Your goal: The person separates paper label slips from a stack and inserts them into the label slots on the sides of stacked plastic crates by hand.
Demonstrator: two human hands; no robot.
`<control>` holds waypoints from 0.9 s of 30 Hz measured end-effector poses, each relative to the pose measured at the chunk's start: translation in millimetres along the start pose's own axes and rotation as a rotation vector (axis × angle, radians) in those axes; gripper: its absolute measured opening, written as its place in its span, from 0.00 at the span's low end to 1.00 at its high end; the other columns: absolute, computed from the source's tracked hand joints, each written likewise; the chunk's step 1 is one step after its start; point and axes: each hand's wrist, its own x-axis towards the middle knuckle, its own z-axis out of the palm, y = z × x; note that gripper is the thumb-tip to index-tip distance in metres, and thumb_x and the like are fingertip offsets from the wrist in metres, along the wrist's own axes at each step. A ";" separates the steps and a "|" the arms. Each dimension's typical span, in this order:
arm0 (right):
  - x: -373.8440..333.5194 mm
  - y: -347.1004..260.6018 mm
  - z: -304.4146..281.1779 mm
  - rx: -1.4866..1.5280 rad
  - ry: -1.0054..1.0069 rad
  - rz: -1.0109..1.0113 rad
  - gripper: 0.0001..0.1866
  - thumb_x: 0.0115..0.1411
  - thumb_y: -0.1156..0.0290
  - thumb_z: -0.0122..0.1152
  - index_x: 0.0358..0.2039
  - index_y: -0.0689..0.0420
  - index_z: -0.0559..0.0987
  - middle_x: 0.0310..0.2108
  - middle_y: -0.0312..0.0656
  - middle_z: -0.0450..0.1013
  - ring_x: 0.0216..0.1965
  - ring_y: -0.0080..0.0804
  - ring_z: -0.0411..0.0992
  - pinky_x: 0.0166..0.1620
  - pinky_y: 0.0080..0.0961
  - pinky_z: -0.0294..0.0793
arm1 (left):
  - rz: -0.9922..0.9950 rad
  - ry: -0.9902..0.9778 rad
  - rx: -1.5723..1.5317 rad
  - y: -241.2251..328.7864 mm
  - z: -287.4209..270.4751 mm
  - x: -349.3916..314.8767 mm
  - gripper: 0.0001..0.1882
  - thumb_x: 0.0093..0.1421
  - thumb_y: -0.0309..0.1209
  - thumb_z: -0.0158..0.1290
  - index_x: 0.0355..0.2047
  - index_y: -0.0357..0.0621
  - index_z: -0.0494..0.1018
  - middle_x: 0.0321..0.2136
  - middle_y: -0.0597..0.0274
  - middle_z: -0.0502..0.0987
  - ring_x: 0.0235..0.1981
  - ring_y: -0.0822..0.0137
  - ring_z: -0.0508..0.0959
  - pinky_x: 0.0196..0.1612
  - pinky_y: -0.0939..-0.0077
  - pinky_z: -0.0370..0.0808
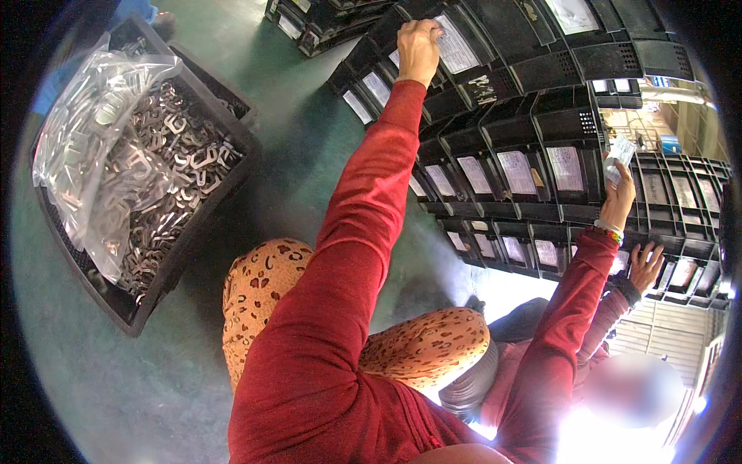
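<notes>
My left hand reaches up to the front of a stacked black plastic crate. Its fingers are curled together at the edge of a white paper label; whatever they pinch is hidden. Further right, my right hand grips a small white printed paper slip, which sticks up past the fingertips in front of the stack. Many crate fronts carry similar white labels, such as one label between my two arms.
On the left, a black bin holds many small bent metal clips and clear plastic bags. Another person's hand rests against crates at the right, below my right hand. More black crates stand at the top. The floor is green.
</notes>
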 end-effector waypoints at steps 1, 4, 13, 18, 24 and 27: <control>3.5 7.7 -5.6 0.003 -0.002 0.000 0.22 0.47 0.84 0.45 0.45 0.64 0.72 0.42 0.42 0.69 0.44 0.29 0.67 0.49 0.20 0.63 | 0.002 0.001 0.003 0.7 -1.4 -2.2 0.02 0.47 0.25 0.55 0.24 0.43 0.75 0.23 0.55 0.75 0.27 0.53 0.73 0.33 0.62 0.70; 16.3 29.1 -29.2 -0.191 -0.078 -0.229 0.20 0.49 0.83 0.47 0.45 0.63 0.73 0.42 0.40 0.69 0.42 0.27 0.67 0.46 0.17 0.64 | 0.018 -0.056 0.053 9.7 2.0 -8.8 0.03 0.48 0.25 0.55 0.26 0.43 0.75 0.24 0.56 0.75 0.30 0.53 0.73 0.35 0.63 0.70; 6.8 -0.5 4.6 0.124 0.052 0.059 0.14 0.53 0.77 0.51 0.41 0.64 0.74 0.39 0.41 0.71 0.39 0.28 0.70 0.42 0.20 0.67 | -0.124 0.178 -0.038 38.3 -21.0 -16.6 0.18 0.45 0.26 0.59 0.38 0.45 0.71 0.37 0.56 0.70 0.41 0.54 0.66 0.47 0.61 0.63; -2.4 -20.4 11.1 0.127 0.113 0.179 0.19 0.50 0.80 0.49 0.45 0.65 0.72 0.44 0.41 0.68 0.44 0.28 0.67 0.47 0.20 0.65 | -0.243 -0.082 -0.199 57.3 -19.9 -52.7 0.16 0.45 0.31 0.61 0.35 0.43 0.73 0.34 0.57 0.71 0.39 0.58 0.69 0.44 0.65 0.67; -8.0 -27.6 24.0 0.192 0.142 0.199 0.22 0.48 0.83 0.45 0.47 0.67 0.70 0.46 0.45 0.67 0.47 0.29 0.65 0.52 0.21 0.62 | 0.069 -0.055 0.038 49.1 -19.5 -47.9 0.13 0.46 0.32 0.59 0.32 0.40 0.75 0.32 0.58 0.75 0.37 0.57 0.72 0.41 0.67 0.70; -10.7 -22.9 17.8 0.047 0.060 0.076 0.22 0.48 0.83 0.44 0.47 0.67 0.70 0.46 0.45 0.67 0.47 0.30 0.65 0.51 0.21 0.63 | 0.088 -0.096 0.063 48.1 -18.0 -45.5 0.15 0.45 0.36 0.61 0.31 0.41 0.76 0.32 0.58 0.76 0.36 0.58 0.73 0.39 0.67 0.72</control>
